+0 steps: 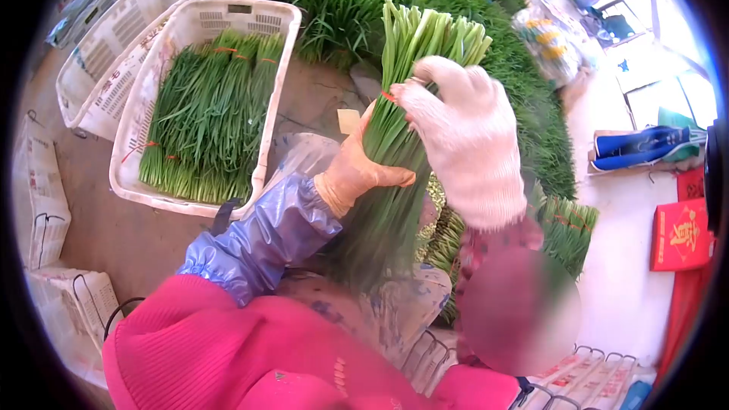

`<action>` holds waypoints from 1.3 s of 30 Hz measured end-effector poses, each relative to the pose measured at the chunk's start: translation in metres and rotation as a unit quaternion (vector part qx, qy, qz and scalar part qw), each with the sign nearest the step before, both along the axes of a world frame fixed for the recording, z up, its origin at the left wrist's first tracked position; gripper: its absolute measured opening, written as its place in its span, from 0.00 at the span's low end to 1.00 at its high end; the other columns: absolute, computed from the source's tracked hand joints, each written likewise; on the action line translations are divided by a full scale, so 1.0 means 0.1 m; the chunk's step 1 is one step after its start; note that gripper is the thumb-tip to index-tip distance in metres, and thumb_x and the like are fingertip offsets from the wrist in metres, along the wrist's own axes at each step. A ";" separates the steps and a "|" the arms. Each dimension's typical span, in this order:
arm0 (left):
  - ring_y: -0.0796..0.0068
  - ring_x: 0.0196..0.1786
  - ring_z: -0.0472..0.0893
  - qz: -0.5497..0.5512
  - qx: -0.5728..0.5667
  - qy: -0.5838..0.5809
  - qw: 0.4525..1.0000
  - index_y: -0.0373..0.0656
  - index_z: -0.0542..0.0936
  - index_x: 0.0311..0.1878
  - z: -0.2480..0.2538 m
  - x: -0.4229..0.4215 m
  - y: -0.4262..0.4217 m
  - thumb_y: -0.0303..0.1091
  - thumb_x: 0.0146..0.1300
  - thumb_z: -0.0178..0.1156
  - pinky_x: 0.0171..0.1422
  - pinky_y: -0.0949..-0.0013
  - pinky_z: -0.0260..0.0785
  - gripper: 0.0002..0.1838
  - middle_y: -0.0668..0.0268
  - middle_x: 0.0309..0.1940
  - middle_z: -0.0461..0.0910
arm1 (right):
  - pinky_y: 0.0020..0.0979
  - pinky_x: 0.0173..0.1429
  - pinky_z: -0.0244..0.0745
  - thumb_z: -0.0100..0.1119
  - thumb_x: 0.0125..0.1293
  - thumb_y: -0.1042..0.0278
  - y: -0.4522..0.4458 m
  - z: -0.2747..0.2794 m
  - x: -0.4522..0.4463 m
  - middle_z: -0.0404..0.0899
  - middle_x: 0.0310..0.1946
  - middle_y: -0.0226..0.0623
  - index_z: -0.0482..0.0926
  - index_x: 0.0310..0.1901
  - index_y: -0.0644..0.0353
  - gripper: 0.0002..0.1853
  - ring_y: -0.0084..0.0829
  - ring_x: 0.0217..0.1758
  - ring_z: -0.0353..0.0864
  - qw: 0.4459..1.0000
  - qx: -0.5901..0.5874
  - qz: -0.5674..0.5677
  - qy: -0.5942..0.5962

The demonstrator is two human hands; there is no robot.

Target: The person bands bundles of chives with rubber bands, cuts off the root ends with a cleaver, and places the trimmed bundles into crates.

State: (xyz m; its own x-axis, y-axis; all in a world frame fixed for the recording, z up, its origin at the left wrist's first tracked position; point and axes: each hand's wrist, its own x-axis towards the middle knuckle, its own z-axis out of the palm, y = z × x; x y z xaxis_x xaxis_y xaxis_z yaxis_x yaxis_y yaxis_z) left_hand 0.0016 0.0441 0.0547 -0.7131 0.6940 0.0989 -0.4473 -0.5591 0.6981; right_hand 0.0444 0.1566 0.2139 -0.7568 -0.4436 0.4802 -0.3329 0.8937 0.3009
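A thick bunch of garlic chives [395, 133] stands in front of me, pale cut ends up and green leaves hanging down. My left hand [357, 167], in a thin tan glove, is closed round the bunch below its middle. A red band [389, 96] circles the stems near the top. My right hand [467, 121], in a white knit glove, has bent fingers pinched at this band and against the stems; part of the band is hidden behind them. The lower leaves are blurred over my lap.
A white plastic crate [125, 159] with banded bunches stands to the left, with another white crate [91, 68] behind it. Loose chives [342, 0] are heaped at the back. More bunches [566, 231] lie at right, near a red box [681, 235]. Several crates line the left edge.
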 end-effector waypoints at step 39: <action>0.62 0.62 0.78 -0.312 0.031 0.095 0.945 0.36 0.65 0.73 -0.74 -0.17 -0.30 0.44 0.42 0.85 0.67 0.58 0.70 0.55 0.58 0.63 0.77 | 0.29 0.44 0.78 0.57 0.64 0.71 0.84 -0.16 0.61 0.87 0.37 0.39 0.83 0.47 0.70 0.13 0.26 0.38 0.84 0.855 -0.388 -0.309 -0.154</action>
State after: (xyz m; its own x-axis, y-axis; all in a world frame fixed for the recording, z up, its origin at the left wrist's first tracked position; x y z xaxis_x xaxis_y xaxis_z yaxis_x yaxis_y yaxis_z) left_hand -0.0155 0.0143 -0.0198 -0.1327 0.9618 0.2393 -0.5729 -0.2714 0.7734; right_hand 0.1057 0.2409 0.1982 -0.8748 0.4480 0.1842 0.3183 0.8183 -0.4786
